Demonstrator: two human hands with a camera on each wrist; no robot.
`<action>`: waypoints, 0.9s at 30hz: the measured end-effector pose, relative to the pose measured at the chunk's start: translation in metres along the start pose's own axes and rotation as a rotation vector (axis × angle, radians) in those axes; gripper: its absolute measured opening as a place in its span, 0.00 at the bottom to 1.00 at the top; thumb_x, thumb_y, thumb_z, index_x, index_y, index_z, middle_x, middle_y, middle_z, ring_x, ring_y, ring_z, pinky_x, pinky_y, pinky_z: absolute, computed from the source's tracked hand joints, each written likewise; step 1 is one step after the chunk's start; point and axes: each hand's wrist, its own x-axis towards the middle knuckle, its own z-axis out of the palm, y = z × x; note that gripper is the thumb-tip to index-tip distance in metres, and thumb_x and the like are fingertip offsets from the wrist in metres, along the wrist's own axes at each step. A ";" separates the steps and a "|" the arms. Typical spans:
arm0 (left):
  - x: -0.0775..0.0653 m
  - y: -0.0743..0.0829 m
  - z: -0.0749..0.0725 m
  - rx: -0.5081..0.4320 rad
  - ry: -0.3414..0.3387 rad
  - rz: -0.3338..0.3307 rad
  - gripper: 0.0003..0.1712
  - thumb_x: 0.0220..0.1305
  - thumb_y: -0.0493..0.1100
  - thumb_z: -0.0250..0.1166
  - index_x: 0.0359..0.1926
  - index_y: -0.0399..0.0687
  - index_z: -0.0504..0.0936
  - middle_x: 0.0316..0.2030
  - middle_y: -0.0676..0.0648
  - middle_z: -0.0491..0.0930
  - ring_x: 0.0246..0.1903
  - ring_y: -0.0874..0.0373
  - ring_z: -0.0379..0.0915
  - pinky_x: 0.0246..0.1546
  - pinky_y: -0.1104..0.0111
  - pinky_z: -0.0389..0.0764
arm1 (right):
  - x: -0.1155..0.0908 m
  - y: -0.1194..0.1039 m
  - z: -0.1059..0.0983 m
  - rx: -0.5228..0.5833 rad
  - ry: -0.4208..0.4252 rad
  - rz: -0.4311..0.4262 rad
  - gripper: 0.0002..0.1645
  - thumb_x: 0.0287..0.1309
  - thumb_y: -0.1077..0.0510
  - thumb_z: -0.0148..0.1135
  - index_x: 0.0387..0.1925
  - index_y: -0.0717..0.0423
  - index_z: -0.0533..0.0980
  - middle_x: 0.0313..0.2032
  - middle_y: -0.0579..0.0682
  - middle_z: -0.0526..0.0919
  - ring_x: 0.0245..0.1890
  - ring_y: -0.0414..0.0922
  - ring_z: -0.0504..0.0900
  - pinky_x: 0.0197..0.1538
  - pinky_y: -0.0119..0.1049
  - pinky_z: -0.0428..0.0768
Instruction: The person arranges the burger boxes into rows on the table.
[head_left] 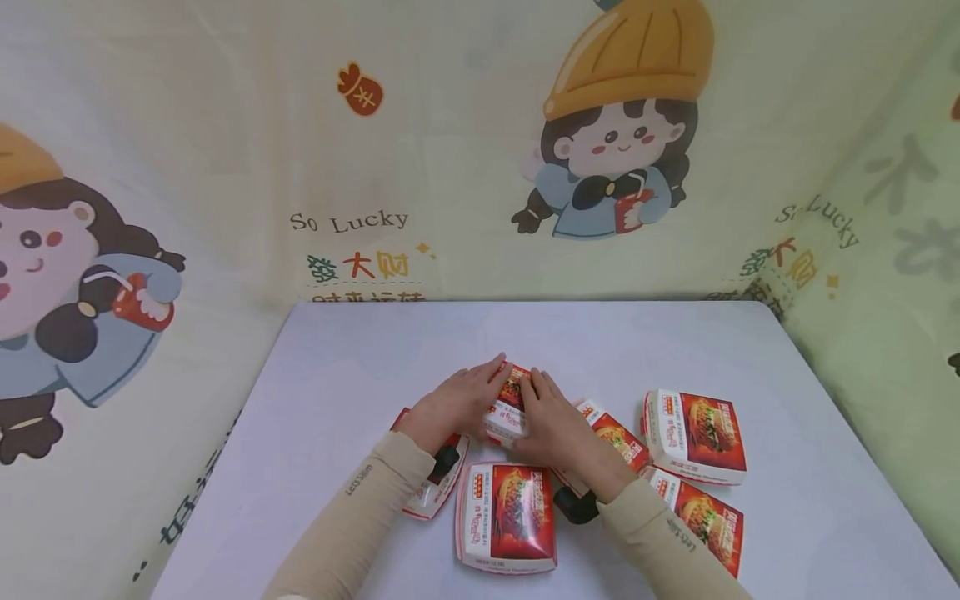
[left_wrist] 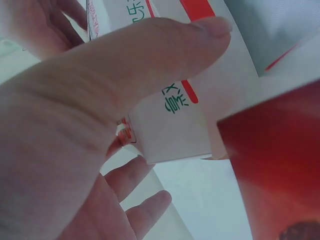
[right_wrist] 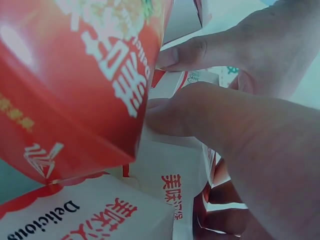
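Note:
Between both hands is a red-and-white burger box [head_left: 510, 408], near the middle of the table. My left hand [head_left: 459, 402] grips it from the left, and in the left wrist view the thumb [left_wrist: 165, 55] lies across its white side, with other fingers around the far edge. From the right, my right hand [head_left: 558, 421] holds the same box. Its thumb [right_wrist: 185, 112] presses on the white cardboard in the right wrist view. Another burger box [head_left: 438, 483] sits partly hidden below the left wrist, and one more box [head_left: 618, 433] is partly covered by the right forearm.
Nearest the front lies a burger box [head_left: 510, 517] with its picture side up, between the forearms. Two further boxes, one at the right [head_left: 697, 437] and one in front of it [head_left: 705, 521], lie close together. A printed cloth [head_left: 465, 150] hangs behind the white table [head_left: 337, 358].

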 end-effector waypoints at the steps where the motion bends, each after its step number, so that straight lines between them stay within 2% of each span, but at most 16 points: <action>1: 0.001 0.000 0.000 0.006 0.000 0.000 0.65 0.49 0.54 0.78 0.79 0.49 0.46 0.80 0.47 0.43 0.77 0.50 0.48 0.74 0.54 0.61 | 0.000 0.000 0.000 0.001 -0.002 -0.003 0.59 0.49 0.47 0.75 0.74 0.64 0.55 0.75 0.63 0.54 0.76 0.61 0.52 0.68 0.55 0.72; 8: 0.004 0.001 0.000 0.044 -0.008 -0.016 0.65 0.50 0.55 0.77 0.79 0.49 0.46 0.80 0.48 0.44 0.78 0.51 0.45 0.75 0.52 0.58 | 0.001 0.003 -0.001 -0.002 0.005 -0.051 0.57 0.50 0.49 0.75 0.73 0.67 0.56 0.75 0.66 0.54 0.76 0.63 0.53 0.69 0.55 0.70; 13: 0.006 0.000 0.001 0.077 0.011 -0.016 0.63 0.51 0.59 0.76 0.79 0.49 0.48 0.79 0.49 0.48 0.78 0.51 0.46 0.75 0.52 0.58 | 0.001 0.004 -0.003 -0.008 -0.004 -0.050 0.58 0.50 0.50 0.76 0.74 0.65 0.55 0.76 0.65 0.52 0.76 0.62 0.51 0.70 0.55 0.69; 19: 0.005 -0.001 0.004 0.134 0.077 -0.011 0.62 0.49 0.62 0.76 0.77 0.47 0.52 0.76 0.47 0.55 0.76 0.51 0.51 0.74 0.52 0.61 | 0.001 0.003 -0.002 0.005 -0.014 -0.059 0.58 0.50 0.52 0.75 0.75 0.65 0.53 0.76 0.64 0.51 0.77 0.61 0.49 0.70 0.54 0.69; 27: 0.002 -0.003 0.007 0.141 0.189 -0.020 0.60 0.47 0.65 0.75 0.75 0.45 0.58 0.73 0.45 0.62 0.72 0.50 0.58 0.71 0.51 0.66 | 0.001 0.002 -0.002 -0.006 0.020 -0.083 0.58 0.51 0.54 0.75 0.75 0.66 0.52 0.76 0.64 0.51 0.77 0.62 0.50 0.71 0.52 0.68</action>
